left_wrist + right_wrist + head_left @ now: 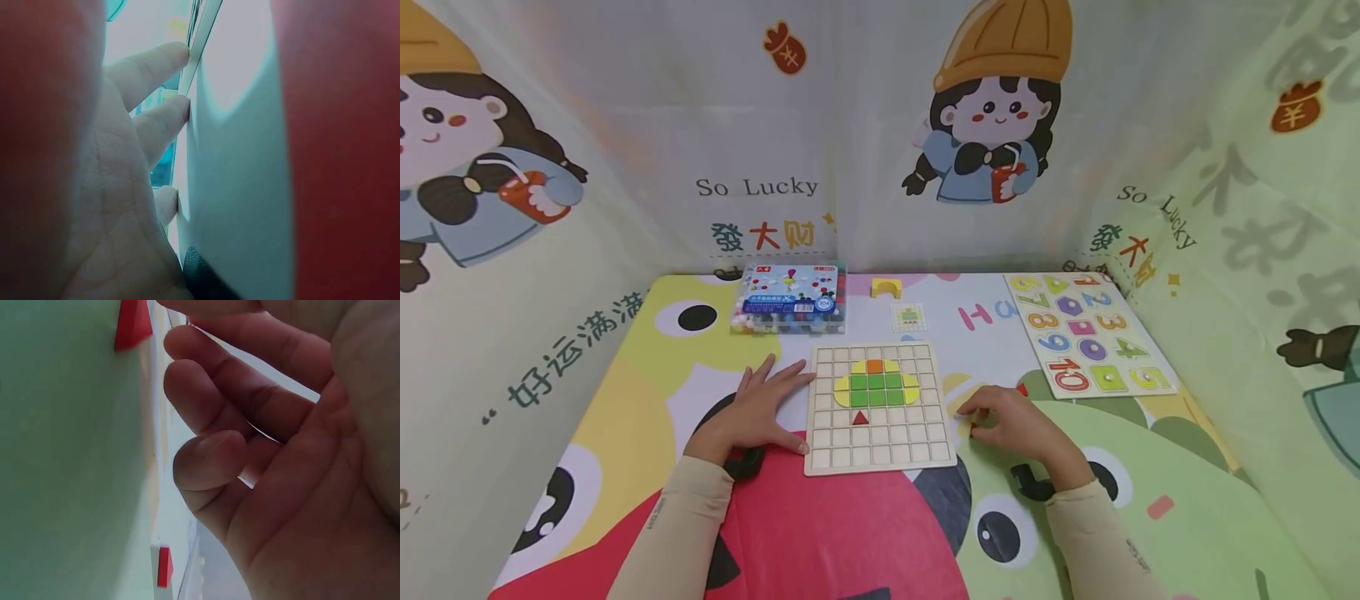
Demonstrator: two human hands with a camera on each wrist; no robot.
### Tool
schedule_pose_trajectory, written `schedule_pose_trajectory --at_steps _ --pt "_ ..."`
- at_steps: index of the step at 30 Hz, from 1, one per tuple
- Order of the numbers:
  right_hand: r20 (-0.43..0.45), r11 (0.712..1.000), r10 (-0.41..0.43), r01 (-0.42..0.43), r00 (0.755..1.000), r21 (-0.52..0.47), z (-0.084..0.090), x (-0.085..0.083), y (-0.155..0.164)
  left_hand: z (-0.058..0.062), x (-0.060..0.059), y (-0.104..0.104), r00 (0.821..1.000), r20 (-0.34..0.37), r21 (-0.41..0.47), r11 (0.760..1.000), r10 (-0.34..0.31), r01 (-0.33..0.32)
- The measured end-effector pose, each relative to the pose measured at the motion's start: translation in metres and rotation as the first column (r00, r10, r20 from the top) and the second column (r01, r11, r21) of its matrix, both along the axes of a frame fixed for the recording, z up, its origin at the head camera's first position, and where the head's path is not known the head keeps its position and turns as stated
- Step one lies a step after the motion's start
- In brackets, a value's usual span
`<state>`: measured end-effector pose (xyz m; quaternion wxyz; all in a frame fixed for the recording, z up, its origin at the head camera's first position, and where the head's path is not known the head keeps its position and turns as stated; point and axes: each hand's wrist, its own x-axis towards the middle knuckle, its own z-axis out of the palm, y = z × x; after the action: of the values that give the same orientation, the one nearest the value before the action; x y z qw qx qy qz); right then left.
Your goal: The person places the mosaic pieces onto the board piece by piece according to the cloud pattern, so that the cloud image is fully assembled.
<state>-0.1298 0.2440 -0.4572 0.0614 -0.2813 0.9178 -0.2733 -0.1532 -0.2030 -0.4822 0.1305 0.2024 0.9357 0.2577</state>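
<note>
A wooden grid board (880, 450) lies in the middle of the table, with orange, yellow and green tiles and a red triangle (861, 418) set in it. My left hand (760, 408) lies flat on the table, its fingers straight and its fingertips (178, 106) against the board's left edge (200, 44). My right hand (1003, 421) rests just right of the board with its fingers (212, 456) loosely curled and nothing between them. Small red pieces (1022, 388) (132, 325) (164, 565) lie on the table beside this hand.
At the back of the table stand a clear plastic box of small pieces (790, 300), a yellow arch block (886, 287) and a small pattern card (908, 317). A number puzzle board (1090, 333) lies at the back right. Printed cloth walls enclose the table on three sides.
</note>
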Motion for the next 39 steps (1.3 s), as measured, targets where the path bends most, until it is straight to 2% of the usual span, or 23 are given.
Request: schedule_pose_trajectory --at_steps 6,15,22,39 --pt "0.023 1.0 0.005 -0.005 1.0 0.0 -0.004 -0.001 0.011 0.002 -0.001 0.0 1.0 0.001 -0.005 1.0 0.0 0.0" --pt "0.059 0.995 0.069 -0.065 0.996 -0.073 -0.006 -0.003 0.015 0.003 0.0 0.0 1.0 0.0 0.014 1.0 0.003 -0.003" --pt "0.039 0.998 0.065 -0.064 0.997 -0.025 -0.007 -0.002 0.015 0.002 -0.001 0.0 1.0 0.01 -0.005 1.0 0.007 -0.006" --pt "0.023 1.0 0.0 0.0 1.0 -0.002 -0.008 -0.002 0.016 0.0 -0.001 0.0 1.0 0.005 0.007 1.0 0.005 -0.005"
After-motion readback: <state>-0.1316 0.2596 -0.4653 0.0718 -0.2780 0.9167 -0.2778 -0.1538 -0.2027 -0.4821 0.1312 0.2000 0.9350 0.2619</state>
